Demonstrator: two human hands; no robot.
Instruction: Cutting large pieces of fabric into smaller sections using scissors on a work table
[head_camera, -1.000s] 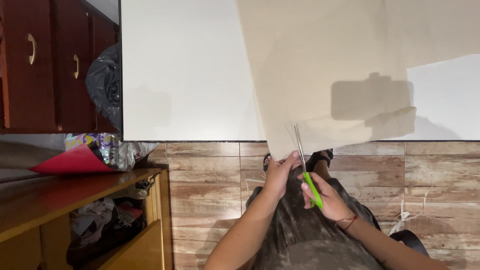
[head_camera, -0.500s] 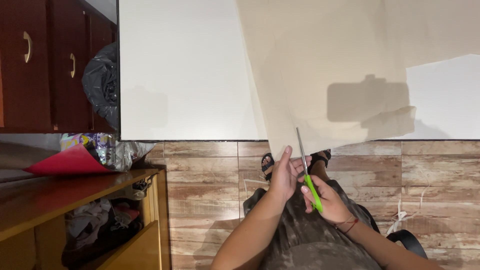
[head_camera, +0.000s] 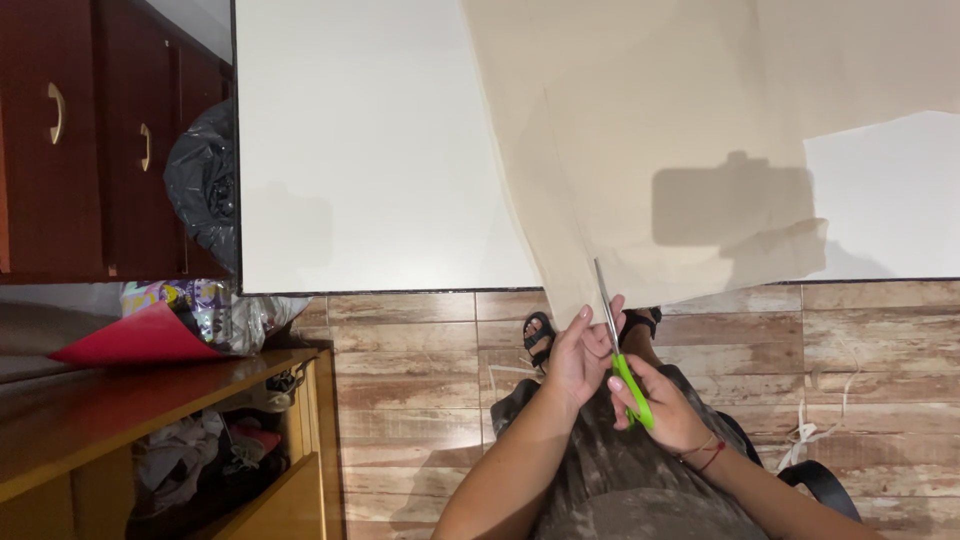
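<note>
A large sheet of beige fabric (head_camera: 640, 130) lies over a white table (head_camera: 370, 150) and hangs past its near edge. My left hand (head_camera: 578, 352) pinches the fabric's lower edge just left of the cut line. My right hand (head_camera: 655, 402) grips scissors with green handles (head_camera: 632, 388). The scissor blades (head_camera: 604, 295) point up and away from me into the fabric's hanging edge.
Dark red cabinets with metal handles (head_camera: 90, 140) stand at the left, with a black plastic bag (head_camera: 203, 180) beside the table. A wooden shelf (head_camera: 150, 400) holds a red sheet (head_camera: 135, 338) and clutter. Wood-pattern floor tiles (head_camera: 410, 370) and my sandalled feet (head_camera: 540, 335) lie below.
The scissors have advanced slightly further into the fabric edge. My left hand has shifted a little along the edge beside the blades.
</note>
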